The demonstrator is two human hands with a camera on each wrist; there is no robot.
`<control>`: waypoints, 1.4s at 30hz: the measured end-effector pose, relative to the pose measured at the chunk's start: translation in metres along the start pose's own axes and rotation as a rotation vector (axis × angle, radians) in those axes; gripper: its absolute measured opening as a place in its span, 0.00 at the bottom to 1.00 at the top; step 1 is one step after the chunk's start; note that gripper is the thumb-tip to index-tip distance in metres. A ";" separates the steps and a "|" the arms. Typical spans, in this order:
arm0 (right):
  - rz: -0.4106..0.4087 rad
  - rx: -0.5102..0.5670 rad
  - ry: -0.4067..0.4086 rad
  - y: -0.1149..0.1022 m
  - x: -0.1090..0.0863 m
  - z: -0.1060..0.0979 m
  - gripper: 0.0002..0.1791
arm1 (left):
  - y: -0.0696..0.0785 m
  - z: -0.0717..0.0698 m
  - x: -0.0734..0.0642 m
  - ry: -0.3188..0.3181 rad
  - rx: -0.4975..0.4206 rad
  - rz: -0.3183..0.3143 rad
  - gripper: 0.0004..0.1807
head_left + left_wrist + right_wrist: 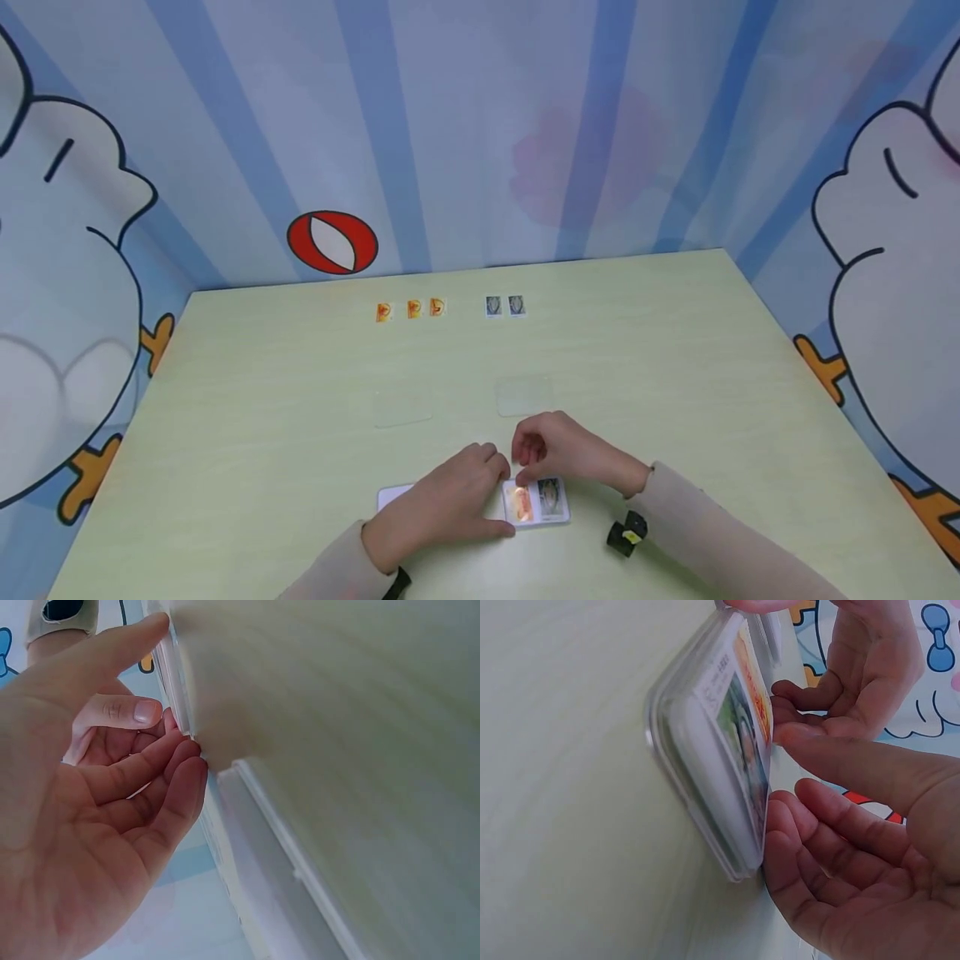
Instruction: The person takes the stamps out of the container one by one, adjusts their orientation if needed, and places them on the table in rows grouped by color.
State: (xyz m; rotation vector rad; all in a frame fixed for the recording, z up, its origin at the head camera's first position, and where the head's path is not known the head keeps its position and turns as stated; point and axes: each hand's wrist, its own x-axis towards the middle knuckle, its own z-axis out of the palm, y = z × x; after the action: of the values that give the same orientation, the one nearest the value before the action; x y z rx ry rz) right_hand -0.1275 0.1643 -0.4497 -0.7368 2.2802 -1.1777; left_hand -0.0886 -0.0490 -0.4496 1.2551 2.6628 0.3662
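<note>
A flat white case lies near the front of the table with an orange picture card and a dark grey picture card side by side in it. My left hand holds its left end, thumb at the near corner and fingertips at the far one. My right hand is at the far edge, its thumb touching the rim by the orange card and its bent fingers beside the same edge. Under my left forearm, a second white case is mostly hidden in the head view.
Two clear plastic sheets, a left sheet and a right sheet, lie mid-table. Further back are three small orange cards and two grey cards, in two groups. A patterned wall borders the table.
</note>
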 end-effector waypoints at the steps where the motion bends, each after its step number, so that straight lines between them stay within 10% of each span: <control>1: 0.001 0.003 0.000 0.000 0.000 0.000 0.11 | 0.000 0.000 0.000 0.000 0.004 0.001 0.31; 42: -0.041 0.008 -0.045 0.000 0.004 0.005 0.12 | -0.003 0.002 0.002 -0.010 -0.027 -0.018 0.31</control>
State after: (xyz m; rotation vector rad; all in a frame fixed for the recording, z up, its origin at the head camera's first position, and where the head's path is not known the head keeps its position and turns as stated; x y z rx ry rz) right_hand -0.1273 0.1591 -0.4530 -0.8025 2.2323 -1.1762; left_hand -0.0915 -0.0485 -0.4524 1.2212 2.6501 0.3909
